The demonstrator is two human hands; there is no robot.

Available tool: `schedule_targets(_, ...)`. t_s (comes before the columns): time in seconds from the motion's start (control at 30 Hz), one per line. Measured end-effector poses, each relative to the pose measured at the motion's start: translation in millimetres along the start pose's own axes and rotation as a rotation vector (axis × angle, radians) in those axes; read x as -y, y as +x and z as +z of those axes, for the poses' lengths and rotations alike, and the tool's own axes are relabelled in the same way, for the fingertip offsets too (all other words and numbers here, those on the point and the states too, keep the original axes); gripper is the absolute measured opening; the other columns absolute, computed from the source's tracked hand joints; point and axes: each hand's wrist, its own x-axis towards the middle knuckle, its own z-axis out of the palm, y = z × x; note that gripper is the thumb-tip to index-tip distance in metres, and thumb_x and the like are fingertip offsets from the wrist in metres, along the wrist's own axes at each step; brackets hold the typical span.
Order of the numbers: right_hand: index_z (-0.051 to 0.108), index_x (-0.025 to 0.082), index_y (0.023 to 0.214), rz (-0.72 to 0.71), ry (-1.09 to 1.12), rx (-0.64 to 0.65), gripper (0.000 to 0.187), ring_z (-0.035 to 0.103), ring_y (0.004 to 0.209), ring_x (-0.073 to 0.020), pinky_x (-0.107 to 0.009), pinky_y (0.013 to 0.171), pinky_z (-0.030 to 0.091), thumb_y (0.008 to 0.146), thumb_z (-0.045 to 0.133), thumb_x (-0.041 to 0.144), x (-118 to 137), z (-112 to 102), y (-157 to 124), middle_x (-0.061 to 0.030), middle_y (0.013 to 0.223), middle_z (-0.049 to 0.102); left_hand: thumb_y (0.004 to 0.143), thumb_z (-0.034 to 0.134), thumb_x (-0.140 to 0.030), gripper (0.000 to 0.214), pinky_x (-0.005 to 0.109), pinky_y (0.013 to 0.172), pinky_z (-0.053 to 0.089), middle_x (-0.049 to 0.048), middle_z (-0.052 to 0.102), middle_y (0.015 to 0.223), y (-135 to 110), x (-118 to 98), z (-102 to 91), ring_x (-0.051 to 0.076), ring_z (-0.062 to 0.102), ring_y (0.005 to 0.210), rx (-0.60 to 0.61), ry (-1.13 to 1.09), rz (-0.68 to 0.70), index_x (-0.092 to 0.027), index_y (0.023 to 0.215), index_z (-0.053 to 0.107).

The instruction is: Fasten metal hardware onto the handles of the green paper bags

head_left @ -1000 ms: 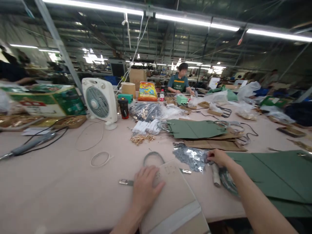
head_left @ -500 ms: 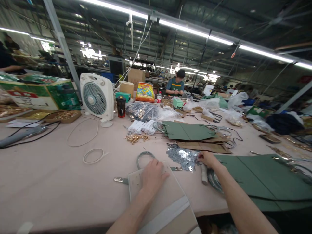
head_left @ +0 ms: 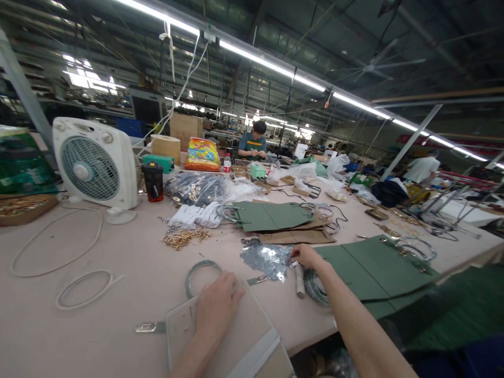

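Observation:
My left hand lies on top of a tan board with a pale strip across it, near its far edge, fingers together and thumb out to the side. A green strap with a metal buckle sticks out on the left of the board; another buckled strap end shows on the right. Beyond the far edge curves a grey-green loop handle. At the right edge of a pile of small silvery metal plates, my right hand pinches one small metal plate.
A short grey cylinder lies beside my right hand. Green panels with handles are at right, more green panels farther back. Gold-coloured fittings, a fan and a tumbler are left. A person sits across the table.
The view has turned right, so everything sits farther left. My right hand now shows a small metal plate at its fingertips. My left hand stays on the board.

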Motion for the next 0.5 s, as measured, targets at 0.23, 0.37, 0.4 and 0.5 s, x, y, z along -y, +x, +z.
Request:
schedule_targets(0.23, 0.082, 0.018, 0.095, -0.043, 0.001, 0.068, 0.022, 0.071, 0.082, -0.0191, -0.023, 0.071, 0.049, 0.077, 0.077, 0.029, 2, -25, -4, -0.0047, 0.088, 0.08, 0.102, 0.052, -0.034, 0.014, 0.037, 0.082, 0.038, 0.0019, 0.067, 0.106, 1, 1, 5.9, 0.022, 0.064, 0.094, -0.029, 0.035, 0.057, -0.024, 0.097, 0.061)
schedule_targets(0.37, 0.083, 0.022, 0.082, -0.067, -0.036, 0.189, 0.017, 0.07, 0.075, -0.0181, -0.021, 0.066, 0.047, 0.066, 0.083, 0.027, 6, -28, -9, 0.0001, 0.076, 0.078, 0.103, 0.051, -0.035, 0.016, 0.037, 0.081, 0.037, 0.003, 0.067, 0.107, 1, 0, 6.9, 0.023, 0.064, 0.092, -0.032, 0.062, 0.056, -0.024, 0.097, 0.061)
schedule_targets(0.4, 0.083, 0.022, 0.081, -0.063, -0.047, 0.206, 0.016, 0.07, 0.074, -0.0178, -0.022, 0.066, 0.046, 0.066, 0.082, 0.027, 8, -27, -9, 0.0003, 0.075, 0.078, 0.103, 0.05, -0.035, 0.017, 0.037, 0.081, 0.037, 0.0029, 0.067, 0.106, 1, 0, 6.8, 0.023, 0.064, 0.092, -0.034, 0.066, 0.058, -0.024, 0.097, 0.061)
schedule_targets(0.5, 0.083, 0.022, 0.078, -0.034, -0.083, 0.228, 0.013, 0.069, 0.073, -0.0183, -0.023, 0.065, 0.046, 0.066, 0.081, 0.026, 14, -23, -6, -0.0008, 0.072, 0.077, 0.103, 0.05, -0.035, 0.017, 0.038, 0.081, 0.038, 0.0025, 0.067, 0.107, 1, -1, 5.7, 0.023, 0.064, 0.093, -0.027, 0.069, 0.062, -0.024, 0.098, 0.062)
